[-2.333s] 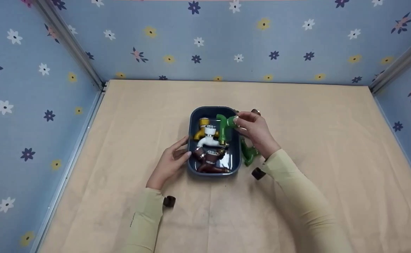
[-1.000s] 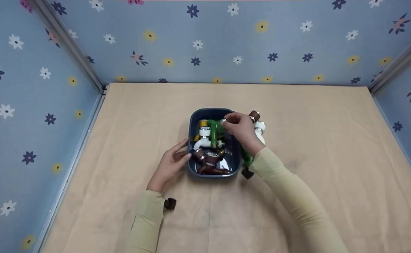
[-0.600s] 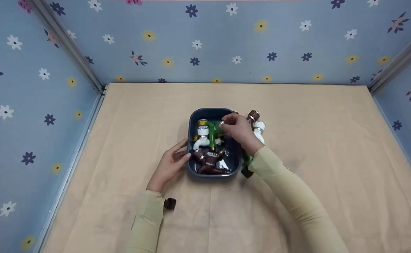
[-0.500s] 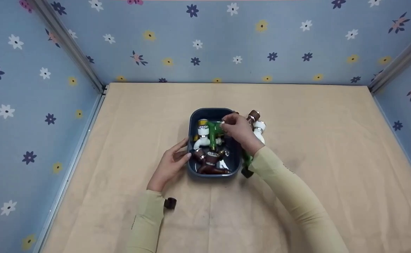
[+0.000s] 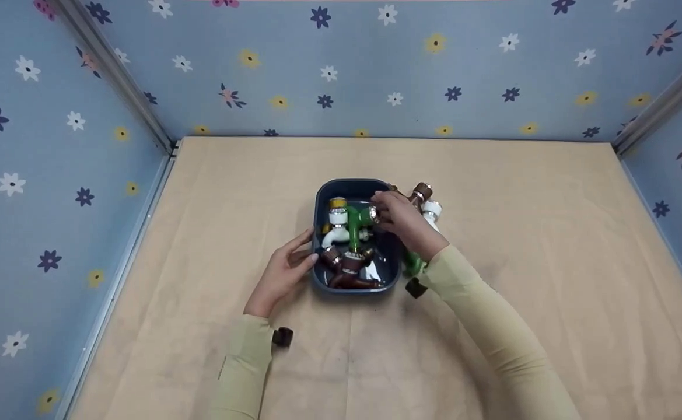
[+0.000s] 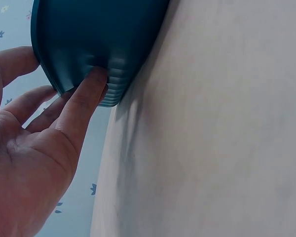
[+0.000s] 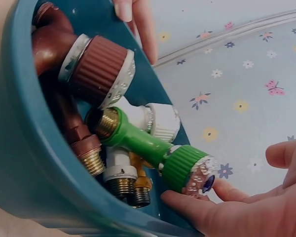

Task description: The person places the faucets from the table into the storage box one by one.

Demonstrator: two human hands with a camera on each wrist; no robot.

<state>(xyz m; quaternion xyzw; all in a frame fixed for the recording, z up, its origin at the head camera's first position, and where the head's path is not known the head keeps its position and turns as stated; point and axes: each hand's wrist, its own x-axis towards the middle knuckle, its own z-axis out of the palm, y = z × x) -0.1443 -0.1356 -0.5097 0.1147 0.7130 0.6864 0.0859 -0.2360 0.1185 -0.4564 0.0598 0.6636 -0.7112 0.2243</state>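
Observation:
A green tap [image 5: 354, 227] lies in the dark blue plastic bin [image 5: 357, 292], on top of a white tap [image 5: 336, 234] and a yellow tap [image 5: 338, 202]. Brown taps [image 5: 351, 277] fill the near end. My right hand [image 5: 408, 221] hovers at the bin's right side. In the right wrist view its thumb stands apart from the green tap's knob [image 7: 185, 165], while one finger lies close below; whether it touches is unclear. With fingers extended, my left hand [image 5: 279, 277] rests against the bin's left wall; the left wrist view shows its fingertips on the teal-looking side [image 6: 101, 34].
Just right of the bin, partly hidden by my right hand, lie a brown tap [image 5: 422, 192], a white tap [image 5: 432, 211] and another green tap [image 5: 413, 263]. Beige cloth [image 5: 230, 192] covers the table. Flowered blue panels [image 5: 376, 70] stand at the back and sides.
My right hand carried the green tap leftward into the bin and set it on the other taps. Its fingers have now loosened and drawn back slightly right. The left hand kept its place.

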